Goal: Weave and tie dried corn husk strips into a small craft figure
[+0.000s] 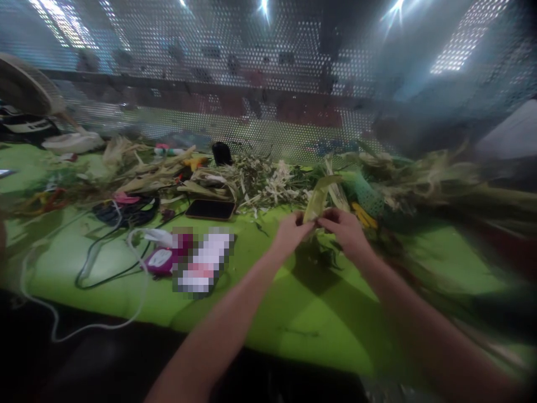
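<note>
Left hand (pixel 291 230) and right hand (pixel 344 229): each grip pinched closed on the lower end of one pale green leaf strip (pixel 318 198), standing up over the green tabletop (pixel 268 313). Dark phone (pixel 210 209) lies left of both hands.

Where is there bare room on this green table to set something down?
Mostly bare: the table between the forearms, toward its near edge, with a thin scrap on it; and a smaller patch between the dark phone and the left hand. Crowded: the back, under heaped leafy strips, and the left, with a white cable and a purple box.
</note>
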Tool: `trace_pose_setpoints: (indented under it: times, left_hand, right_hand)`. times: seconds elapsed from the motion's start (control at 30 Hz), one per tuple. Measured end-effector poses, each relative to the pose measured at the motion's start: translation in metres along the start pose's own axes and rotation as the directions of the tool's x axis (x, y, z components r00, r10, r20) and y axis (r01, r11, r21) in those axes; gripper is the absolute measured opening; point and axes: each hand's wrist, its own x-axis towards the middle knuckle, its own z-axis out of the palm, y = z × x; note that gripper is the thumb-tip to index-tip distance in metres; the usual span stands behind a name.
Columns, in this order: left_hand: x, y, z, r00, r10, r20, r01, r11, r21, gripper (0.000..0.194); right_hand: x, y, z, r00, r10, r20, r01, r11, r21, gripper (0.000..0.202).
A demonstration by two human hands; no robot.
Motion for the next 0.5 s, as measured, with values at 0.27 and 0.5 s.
trace_pose_setpoints:
  times: [0.27,0.5]
  left_hand:
    - [-0.003,0.01,-0.002,0.999,0.006,-0.051,-0.002,0.996,0.085,0.019]
    - [-0.006,0.012,-0.001,0.993,0.102,-0.064,-0.082,0.962,0.261,0.011]
  right_hand:
    - [-0.002,-0.001,0.001,0.996,-0.072,0.05,0.078,0.989,-0.125,0.018]
    - [0.001,0.009,0.0,0.99,-0.117,0.079,0.132,0.966,-0.221,0.016]
